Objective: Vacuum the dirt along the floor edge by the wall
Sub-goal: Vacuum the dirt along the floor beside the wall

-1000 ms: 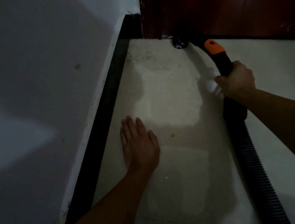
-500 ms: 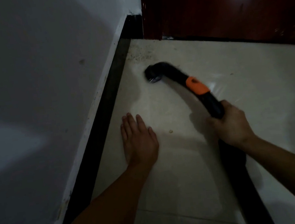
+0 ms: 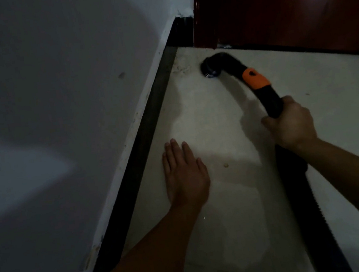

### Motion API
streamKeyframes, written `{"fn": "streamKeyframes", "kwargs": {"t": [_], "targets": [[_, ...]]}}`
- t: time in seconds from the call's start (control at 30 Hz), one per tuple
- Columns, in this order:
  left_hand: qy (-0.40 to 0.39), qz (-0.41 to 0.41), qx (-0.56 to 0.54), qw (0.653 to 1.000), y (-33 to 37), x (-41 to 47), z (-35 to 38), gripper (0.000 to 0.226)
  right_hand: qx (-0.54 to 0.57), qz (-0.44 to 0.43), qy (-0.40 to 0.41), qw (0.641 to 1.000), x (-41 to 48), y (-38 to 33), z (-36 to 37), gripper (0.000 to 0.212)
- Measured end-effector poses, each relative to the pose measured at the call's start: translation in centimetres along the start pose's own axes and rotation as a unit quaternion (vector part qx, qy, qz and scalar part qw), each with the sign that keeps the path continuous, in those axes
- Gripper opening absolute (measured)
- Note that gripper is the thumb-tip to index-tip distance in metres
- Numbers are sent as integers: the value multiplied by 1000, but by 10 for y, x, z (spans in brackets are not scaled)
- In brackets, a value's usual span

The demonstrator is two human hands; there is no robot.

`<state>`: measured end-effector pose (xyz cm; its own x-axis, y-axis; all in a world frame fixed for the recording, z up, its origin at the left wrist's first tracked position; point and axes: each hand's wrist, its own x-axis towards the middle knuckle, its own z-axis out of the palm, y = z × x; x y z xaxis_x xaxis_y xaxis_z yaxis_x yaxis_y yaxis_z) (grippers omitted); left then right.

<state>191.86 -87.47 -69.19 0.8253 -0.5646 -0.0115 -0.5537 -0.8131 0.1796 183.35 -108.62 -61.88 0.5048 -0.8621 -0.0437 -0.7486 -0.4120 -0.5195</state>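
Note:
My right hand [image 3: 290,122] grips the black vacuum handle [image 3: 271,99], just below its orange band [image 3: 255,79]. The curved black nozzle [image 3: 211,67] touches the pale floor near the far corner, a short way right of a patch of speckled dirt [image 3: 180,69] by the dark skirting [image 3: 149,121]. The ribbed hose [image 3: 314,209] runs back under my right forearm. My left hand [image 3: 184,173] rests flat on the floor tile, fingers straight, close to the skirting.
A white wall [image 3: 57,105] fills the left side. A dark red wooden door and frame [image 3: 271,4] close off the far end. A small pale crumb [image 3: 225,165] lies on the tile between my hands.
The nozzle swung from the door threshold back toward me, then forward again to the corner dirt. My left hand stayed flat on the floor.

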Motion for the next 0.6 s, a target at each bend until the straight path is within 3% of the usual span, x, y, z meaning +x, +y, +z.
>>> {"fn": "streamKeyframes", "kwargs": {"t": [0.17, 0.6], "targets": [[-13, -4, 10, 1000, 1, -2, -1, 63, -35, -65, -15, 997, -2, -12, 16, 33], [-7, -3, -14, 1000, 1, 0, 0, 62, 17, -9, -36, 999, 81, -73, 40, 45]]}}
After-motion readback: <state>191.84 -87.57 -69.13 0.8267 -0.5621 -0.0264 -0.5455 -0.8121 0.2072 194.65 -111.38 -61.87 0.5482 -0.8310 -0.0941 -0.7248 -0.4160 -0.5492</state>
